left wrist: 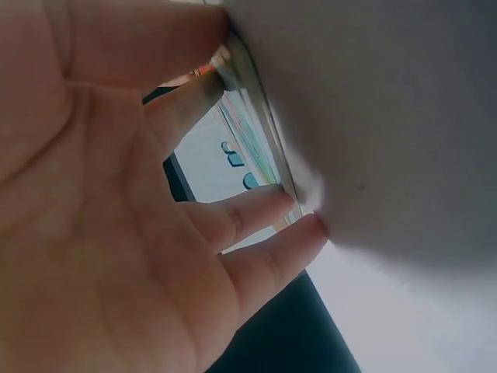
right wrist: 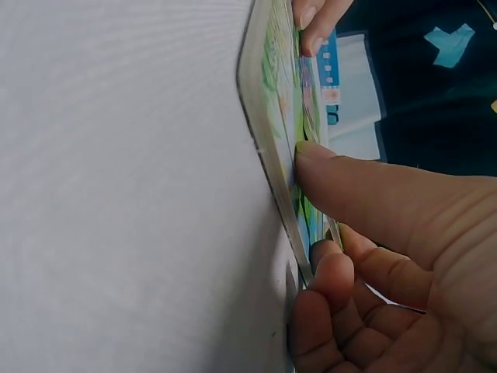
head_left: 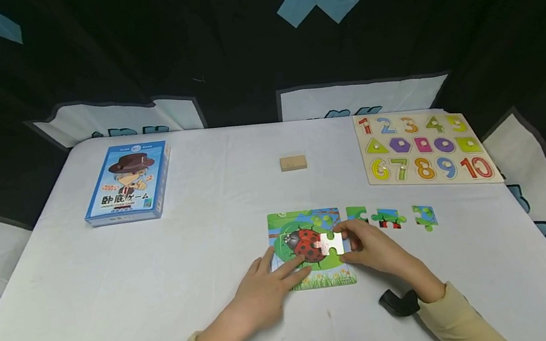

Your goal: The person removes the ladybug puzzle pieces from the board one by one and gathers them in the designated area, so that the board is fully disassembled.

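Note:
A ladybug jigsaw puzzle (head_left: 293,275) lies flat on the white table. My left hand (head_left: 264,291) rests at its lower left, fingers spread, some on its face and others at its left edge. In the left wrist view, fingertips touch the board's rim. With thumb and index finger, my right hand (head_left: 378,246) pinches a puzzle piece (head_left: 334,243) at the puzzle's right side; the piece looks bright white, perhaps from glare. The right wrist view shows the right thumb (right wrist: 342,175) over the board's edge. Beyond that hand lie loose puzzle pieces (head_left: 388,218), one partly covered.
A blue game box (head_left: 125,185) sits at the back left. A small wooden block (head_left: 293,163) lies behind the puzzle. At the back right is a number board (head_left: 427,149). A black strap or mount (head_left: 399,303) hangs by the right wrist.

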Available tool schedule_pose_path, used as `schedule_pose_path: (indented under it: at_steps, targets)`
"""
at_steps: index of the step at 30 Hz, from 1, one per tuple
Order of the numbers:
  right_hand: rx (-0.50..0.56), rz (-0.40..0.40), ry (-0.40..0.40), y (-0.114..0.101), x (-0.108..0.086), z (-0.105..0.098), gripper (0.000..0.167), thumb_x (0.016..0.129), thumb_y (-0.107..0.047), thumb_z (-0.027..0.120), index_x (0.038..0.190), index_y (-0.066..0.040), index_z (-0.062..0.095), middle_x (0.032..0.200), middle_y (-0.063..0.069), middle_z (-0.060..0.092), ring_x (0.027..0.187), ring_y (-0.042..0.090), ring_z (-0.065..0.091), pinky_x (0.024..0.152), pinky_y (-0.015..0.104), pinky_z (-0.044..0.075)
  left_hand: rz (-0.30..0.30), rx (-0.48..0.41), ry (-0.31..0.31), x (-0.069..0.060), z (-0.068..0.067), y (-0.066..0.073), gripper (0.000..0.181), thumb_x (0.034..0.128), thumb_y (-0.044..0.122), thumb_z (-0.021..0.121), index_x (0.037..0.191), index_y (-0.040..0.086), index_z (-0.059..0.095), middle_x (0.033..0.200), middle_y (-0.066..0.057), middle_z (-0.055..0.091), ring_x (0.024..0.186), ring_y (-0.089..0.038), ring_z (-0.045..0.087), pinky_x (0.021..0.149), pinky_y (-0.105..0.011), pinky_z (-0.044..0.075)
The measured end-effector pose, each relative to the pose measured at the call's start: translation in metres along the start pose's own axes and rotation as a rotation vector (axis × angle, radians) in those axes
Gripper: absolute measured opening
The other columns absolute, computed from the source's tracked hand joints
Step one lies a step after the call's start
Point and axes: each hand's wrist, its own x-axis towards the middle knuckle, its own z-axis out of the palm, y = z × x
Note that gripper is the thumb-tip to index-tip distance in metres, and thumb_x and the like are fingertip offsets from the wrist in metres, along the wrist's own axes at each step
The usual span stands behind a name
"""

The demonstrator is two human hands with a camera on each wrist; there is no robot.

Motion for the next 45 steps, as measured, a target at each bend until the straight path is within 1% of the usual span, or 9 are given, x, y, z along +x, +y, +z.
schedule_pose_path:
  at_steps: [2, 6, 10, 15, 21, 30, 38, 41, 45]
  targets:
    - [0.001, 0.008, 0.000, 0.000, 0.000, 0.000, 0.043, 0.074, -0.009, 0.074, 0.112, -0.002, 0.056, 0.084, 0.000, 0.048, 0.064, 0.013, 0.043, 0.053, 0.024, 0.037, 0.007, -0.006, 0.005, 0.000, 0.000, -0.001, 0.073, 0.0742, 0.004, 0.060, 0.138, 0.032, 0.039, 0.144, 0.009, 0.030, 0.127, -0.046, 0.023, 0.095, -0.050, 0.031]
    - [-0.010, 0.019, 0.000, 0.001, -0.003, -0.002, 0.042, 0.075, -0.012, 0.074, 0.112, -0.003, 0.056, 0.083, 0.000, 0.049, 0.064, 0.013, 0.044, 0.053, 0.024, 0.037, 0.019, -0.032, 0.012, -0.001, 0.000, -0.002, 0.055, 0.0870, 0.030, 0.057, 0.138, 0.030, 0.038, 0.145, 0.007, 0.029, 0.127, -0.047, 0.022, 0.096, -0.052, 0.030]
    - [-0.014, 0.013, -0.008, 0.007, -0.011, -0.012, 0.043, 0.075, -0.016, 0.075, 0.111, -0.004, 0.056, 0.084, 0.000, 0.050, 0.066, 0.013, 0.045, 0.055, 0.024, 0.038, 0.027, -0.065, 0.003, -0.002, 0.000, -0.002, 0.064, 0.0823, 0.049, 0.057, 0.139, 0.028, 0.037, 0.146, 0.005, 0.028, 0.128, -0.048, 0.019, 0.096, -0.054, 0.028]
    - [0.045, 0.044, 0.013, 0.024, -0.034, -0.035, 0.046, 0.074, -0.021, 0.075, 0.112, -0.004, 0.056, 0.085, 0.004, 0.052, 0.067, 0.013, 0.046, 0.056, 0.024, 0.039, 0.029, -0.100, -0.003, -0.003, 0.000, -0.002, 0.072, 0.0760, 0.052, 0.063, 0.139, 0.026, 0.039, 0.145, 0.004, 0.028, 0.128, -0.048, 0.017, 0.096, -0.056, 0.027]
    - [0.040, 0.160, 0.103, 0.051, -0.072, -0.064, 0.046, 0.075, -0.016, 0.074, 0.114, -0.001, 0.054, 0.085, 0.008, 0.051, 0.067, 0.013, 0.046, 0.054, 0.024, 0.041, 0.013, -0.103, -0.008, -0.003, 0.000, -0.004, 0.072, 0.0753, 0.054, 0.062, 0.139, 0.028, 0.038, 0.146, 0.006, 0.027, 0.129, -0.046, 0.018, 0.090, -0.067, 0.022]
    - [0.033, 0.352, 0.089, 0.075, -0.105, -0.088, 0.051, 0.075, -0.016, 0.073, 0.117, 0.003, 0.051, 0.077, 0.007, 0.048, 0.066, 0.012, 0.045, 0.055, 0.025, 0.038, 0.016, -0.109, -0.013, -0.003, -0.001, -0.004, 0.078, 0.0712, 0.059, 0.064, 0.139, 0.028, 0.038, 0.146, 0.006, 0.027, 0.129, -0.046, 0.017, 0.089, -0.069, 0.021]
    - [-0.052, 0.388, 0.103, 0.075, -0.103, -0.091, 0.058, 0.077, -0.021, 0.072, 0.124, 0.001, 0.045, 0.086, 0.008, 0.047, 0.075, 0.018, 0.044, 0.060, 0.027, 0.037, 0.014, -0.128, -0.022, -0.003, -0.001, -0.003, 0.082, 0.0689, 0.060, 0.065, 0.139, 0.028, 0.037, 0.146, 0.005, 0.026, 0.129, -0.046, 0.016, 0.090, -0.069, 0.019]
    - [-0.063, 0.345, 0.116, 0.066, -0.092, -0.087, 0.056, 0.079, -0.022, 0.071, 0.124, 0.000, 0.046, 0.088, 0.008, 0.048, 0.076, 0.019, 0.046, 0.061, 0.027, 0.039, 0.007, -0.133, -0.027, -0.004, -0.002, -0.003, 0.083, 0.0680, 0.061, 0.065, 0.139, 0.029, 0.037, 0.147, 0.005, 0.025, 0.129, -0.047, 0.016, 0.090, -0.069, 0.019]
    - [-0.018, 0.227, 0.104, 0.047, -0.073, -0.074, 0.048, 0.080, -0.021, 0.070, 0.119, -0.001, 0.052, 0.087, 0.007, 0.051, 0.073, 0.017, 0.048, 0.059, 0.025, 0.041, 0.011, -0.131, -0.025, -0.003, -0.002, -0.003, 0.088, 0.0648, 0.063, 0.065, 0.140, 0.029, 0.035, 0.147, 0.005, 0.024, 0.129, -0.047, 0.015, 0.090, -0.069, 0.019]
